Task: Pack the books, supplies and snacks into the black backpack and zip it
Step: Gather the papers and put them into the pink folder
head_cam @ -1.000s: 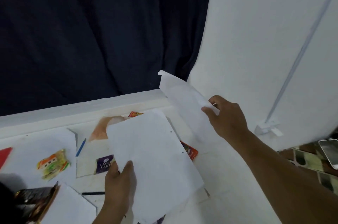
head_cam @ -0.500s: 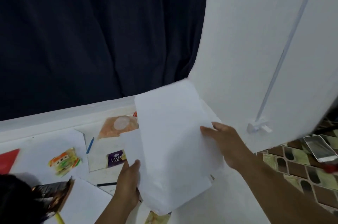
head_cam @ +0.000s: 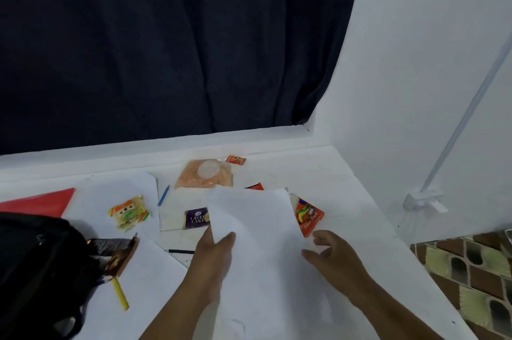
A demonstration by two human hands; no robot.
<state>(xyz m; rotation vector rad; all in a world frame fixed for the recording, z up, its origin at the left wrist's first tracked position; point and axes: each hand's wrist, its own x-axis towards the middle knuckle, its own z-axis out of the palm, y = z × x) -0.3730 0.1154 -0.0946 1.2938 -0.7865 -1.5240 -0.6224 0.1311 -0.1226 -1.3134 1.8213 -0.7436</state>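
- Fingers [head_cam: 227, 238] of the left hand [head_cam: 213, 264] pinch the white sheets of paper [head_cam: 257, 231] at their left edge.
- Right hand [head_cam: 336, 256] hovers beside them, fingers spread, holding nothing.
- Black fabric backpack [head_cam: 36, 264] lies at the left on the white desk [head_cam: 346, 184].
- Step, I judge: gathering papers; next they must go left into the backpack.
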